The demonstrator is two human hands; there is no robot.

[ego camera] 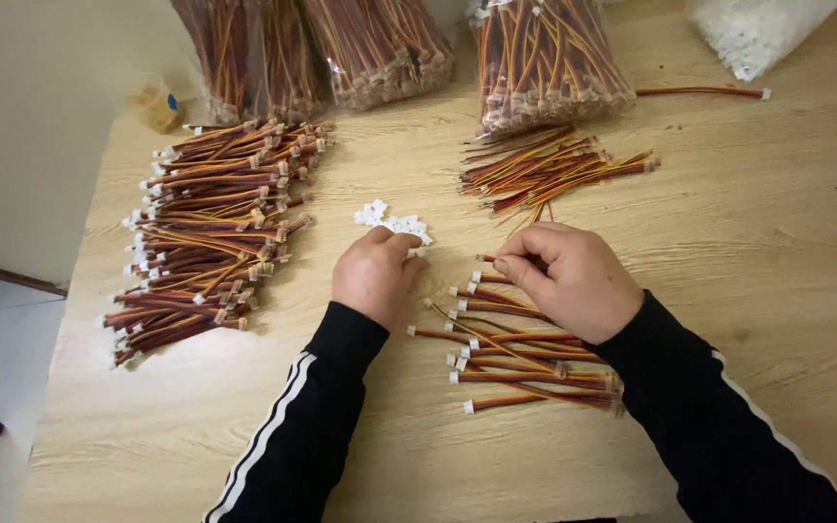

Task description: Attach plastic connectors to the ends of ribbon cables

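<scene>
While both hands (477, 276) pinch parts, three wire bags (380, 48) — sealed — lie beyond.

Clear bags of wire leads line the far edge of your table, with a white-filled bag at the right corner.

Straight ahead of you, at the back left, two clear plastic bags (263, 48) lie side by side, stuffed with red, orange and yellow wire leads; beside them a third clear bag (380, 48) holds the same kind of leads, its lower end showing rows of pale connectors. Further right, another clear bag (544, 63) stands nearly upright, packed with the same coloured leads. In your far right corner lies a clear bag of small white parts (758, 29), partly cut off by the picture's edge. No labels, signs or screens show.
</scene>
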